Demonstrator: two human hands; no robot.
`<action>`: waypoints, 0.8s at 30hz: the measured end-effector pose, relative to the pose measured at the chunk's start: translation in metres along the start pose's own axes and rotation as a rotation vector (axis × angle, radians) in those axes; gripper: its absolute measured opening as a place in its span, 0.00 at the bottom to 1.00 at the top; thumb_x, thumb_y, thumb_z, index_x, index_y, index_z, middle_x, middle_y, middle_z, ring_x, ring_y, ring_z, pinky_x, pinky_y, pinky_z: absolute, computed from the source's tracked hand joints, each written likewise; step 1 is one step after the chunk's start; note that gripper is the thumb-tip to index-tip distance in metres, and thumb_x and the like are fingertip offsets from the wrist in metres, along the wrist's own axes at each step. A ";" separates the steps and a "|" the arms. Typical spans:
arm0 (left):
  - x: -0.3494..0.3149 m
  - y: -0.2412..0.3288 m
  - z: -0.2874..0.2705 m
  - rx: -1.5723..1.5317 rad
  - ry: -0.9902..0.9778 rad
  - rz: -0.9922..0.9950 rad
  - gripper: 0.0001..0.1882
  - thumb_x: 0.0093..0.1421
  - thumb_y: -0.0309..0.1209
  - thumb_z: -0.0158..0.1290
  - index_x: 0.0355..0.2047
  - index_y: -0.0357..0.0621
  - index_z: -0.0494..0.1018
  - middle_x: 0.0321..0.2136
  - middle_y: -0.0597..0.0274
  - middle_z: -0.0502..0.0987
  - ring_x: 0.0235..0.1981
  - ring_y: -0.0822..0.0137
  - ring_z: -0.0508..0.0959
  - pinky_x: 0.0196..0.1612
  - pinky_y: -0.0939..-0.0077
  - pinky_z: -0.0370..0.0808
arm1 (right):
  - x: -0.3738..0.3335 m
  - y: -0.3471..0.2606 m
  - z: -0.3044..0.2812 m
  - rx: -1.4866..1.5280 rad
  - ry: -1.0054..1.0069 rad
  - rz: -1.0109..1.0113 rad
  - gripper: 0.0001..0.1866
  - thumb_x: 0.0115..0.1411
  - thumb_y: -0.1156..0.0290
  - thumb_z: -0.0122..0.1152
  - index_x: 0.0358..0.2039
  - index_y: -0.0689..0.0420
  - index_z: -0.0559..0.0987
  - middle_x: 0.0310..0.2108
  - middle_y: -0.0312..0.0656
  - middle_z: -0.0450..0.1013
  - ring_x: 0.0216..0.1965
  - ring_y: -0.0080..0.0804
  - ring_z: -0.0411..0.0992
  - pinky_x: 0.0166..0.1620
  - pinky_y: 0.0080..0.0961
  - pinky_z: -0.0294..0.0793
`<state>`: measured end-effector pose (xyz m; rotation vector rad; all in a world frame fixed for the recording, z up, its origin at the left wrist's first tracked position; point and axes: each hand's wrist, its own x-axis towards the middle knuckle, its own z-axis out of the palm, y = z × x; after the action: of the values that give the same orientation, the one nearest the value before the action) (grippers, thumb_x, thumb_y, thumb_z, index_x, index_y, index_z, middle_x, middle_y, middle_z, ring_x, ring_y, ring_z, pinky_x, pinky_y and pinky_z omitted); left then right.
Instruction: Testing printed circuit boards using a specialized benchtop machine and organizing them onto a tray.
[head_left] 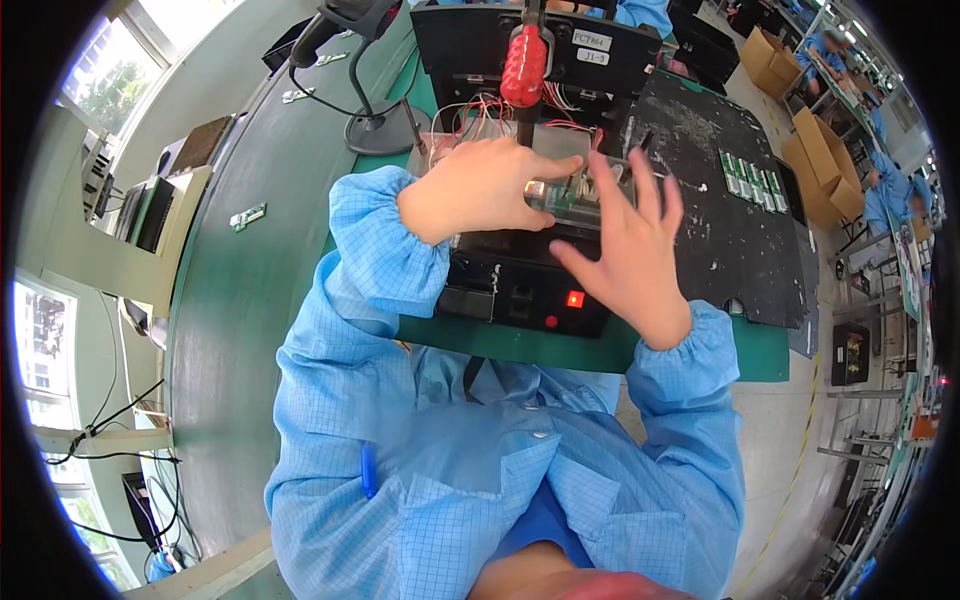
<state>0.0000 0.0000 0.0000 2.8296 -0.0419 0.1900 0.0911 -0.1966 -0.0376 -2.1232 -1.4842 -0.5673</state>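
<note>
A black test fixture [470, 262] stands in front of me, with a red-handled lever [525, 68] rising above it. In its middle lies a clear plate with a green circuit board [578, 200] under or in it. My left hand [485, 187] reaches over the plate's left end, thumb and forefinger apart on either side of a small glow; its other fingers are hidden. At the plate's right end, my right hand [632, 255] is spread and slightly blurred, with nothing visible in it. Whether either hand touches the board is unclear.
A barcode scanner on a stand [375, 125] is behind left. Small circuit boards [752, 180] lie in a row on the black mat [690, 110] at right; another board [248, 216] rests on the green bench [270, 260]. Red and white wires [480, 112] run behind the plate. Cardboard boxes [822, 165] stand beyond.
</note>
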 end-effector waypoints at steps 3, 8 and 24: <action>-0.002 0.001 0.004 -0.034 0.018 0.026 0.35 0.48 0.41 0.63 0.59 0.55 0.71 0.21 0.53 0.76 0.26 0.54 0.80 0.30 0.64 0.74 | -0.003 0.003 -0.006 -0.034 -0.156 -0.038 0.53 0.44 0.57 0.74 0.67 0.58 0.57 0.61 0.46 0.66 0.70 0.52 0.46 0.66 0.61 0.39; -0.004 0.011 0.008 -0.048 -0.014 -0.016 0.34 0.48 0.39 0.63 0.58 0.53 0.72 0.21 0.53 0.76 0.26 0.54 0.79 0.31 0.63 0.74 | -0.007 0.005 -0.007 -0.024 -0.059 -0.018 0.53 0.43 0.57 0.74 0.67 0.58 0.58 0.59 0.45 0.68 0.70 0.52 0.47 0.66 0.60 0.39; -0.001 0.007 0.004 -0.003 0.060 0.042 0.33 0.49 0.40 0.62 0.58 0.55 0.73 0.19 0.53 0.76 0.24 0.53 0.79 0.31 0.63 0.75 | -0.006 0.006 0.000 -0.031 -0.129 -0.018 0.53 0.44 0.60 0.73 0.67 0.59 0.55 0.61 0.43 0.66 0.69 0.53 0.49 0.67 0.57 0.42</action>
<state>-0.0013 -0.0074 -0.0018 2.8203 -0.0890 0.2837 0.0946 -0.2025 -0.0416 -2.2093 -1.5745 -0.4707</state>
